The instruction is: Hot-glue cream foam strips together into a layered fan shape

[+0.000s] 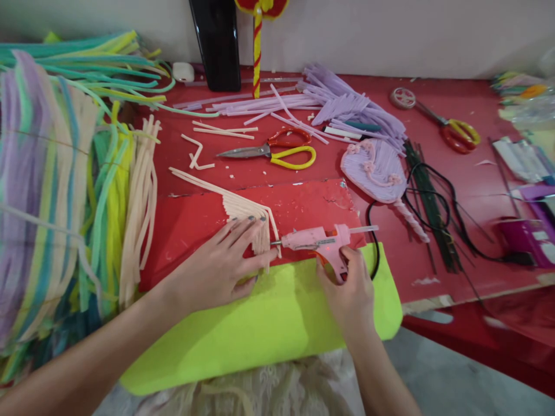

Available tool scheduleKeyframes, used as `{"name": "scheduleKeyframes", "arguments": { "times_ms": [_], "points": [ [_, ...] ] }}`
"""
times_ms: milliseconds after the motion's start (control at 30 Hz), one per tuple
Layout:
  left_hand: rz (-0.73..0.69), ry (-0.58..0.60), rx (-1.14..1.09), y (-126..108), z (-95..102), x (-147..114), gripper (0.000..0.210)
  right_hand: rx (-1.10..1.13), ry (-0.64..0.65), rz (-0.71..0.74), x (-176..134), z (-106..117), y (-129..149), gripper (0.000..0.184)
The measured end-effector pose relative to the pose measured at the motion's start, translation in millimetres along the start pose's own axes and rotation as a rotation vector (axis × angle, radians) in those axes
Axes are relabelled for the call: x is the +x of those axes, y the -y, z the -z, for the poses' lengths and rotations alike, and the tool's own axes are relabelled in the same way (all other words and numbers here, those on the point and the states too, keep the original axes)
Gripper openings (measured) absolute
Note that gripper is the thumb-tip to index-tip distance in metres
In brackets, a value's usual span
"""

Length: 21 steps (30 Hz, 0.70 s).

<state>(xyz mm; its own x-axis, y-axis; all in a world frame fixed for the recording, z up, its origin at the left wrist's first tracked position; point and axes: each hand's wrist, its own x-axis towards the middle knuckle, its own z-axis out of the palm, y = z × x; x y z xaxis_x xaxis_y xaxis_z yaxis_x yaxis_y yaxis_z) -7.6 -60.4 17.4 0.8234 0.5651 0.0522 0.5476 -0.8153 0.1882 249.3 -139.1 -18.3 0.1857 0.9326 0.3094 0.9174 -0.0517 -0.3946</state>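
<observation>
My right hand is wrapped round the handle of a pink hot glue gun, with a clear glue stick poking out of its back. The gun's nozzle points left and reaches the edge of a folded piece of cream pipe cleaners, set side by side in a bent shape. My left hand lies over that piece with its fingers stretched out, pressing it onto a red board. Part of the piece is hidden under the fingers. A bright yellow-green sheet lies below both hands.
Scissors lie behind the piece, and a second pair at right. Pipe cleaner bundles crowd the left. Lilac pipe cleaners, a lilac leaf shape, a black cable and a leaning phone surround the work.
</observation>
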Motion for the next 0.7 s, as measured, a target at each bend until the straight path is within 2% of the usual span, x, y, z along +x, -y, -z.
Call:
{"name": "scheduleKeyframes", "arguments": {
  "times_ms": [133, 367, 700],
  "points": [
    [0.006, -0.038, 0.058, -0.7, -1.2, -1.3, 0.051, 0.0, -0.001, 0.005, 0.5, 0.4, 0.2, 0.029],
    [0.037, 0.066, 0.038, -2.4, 3.9, 3.3, 0.051, 0.01, 0.002, -0.002, -1.3, 0.7, -1.1, 0.029],
    [0.045, 0.083, 0.034, -2.3, 4.0, 3.8, 0.053, 0.05, 0.033, -0.02, -5.8, 4.7, -1.2, 0.029]
  ]
}}
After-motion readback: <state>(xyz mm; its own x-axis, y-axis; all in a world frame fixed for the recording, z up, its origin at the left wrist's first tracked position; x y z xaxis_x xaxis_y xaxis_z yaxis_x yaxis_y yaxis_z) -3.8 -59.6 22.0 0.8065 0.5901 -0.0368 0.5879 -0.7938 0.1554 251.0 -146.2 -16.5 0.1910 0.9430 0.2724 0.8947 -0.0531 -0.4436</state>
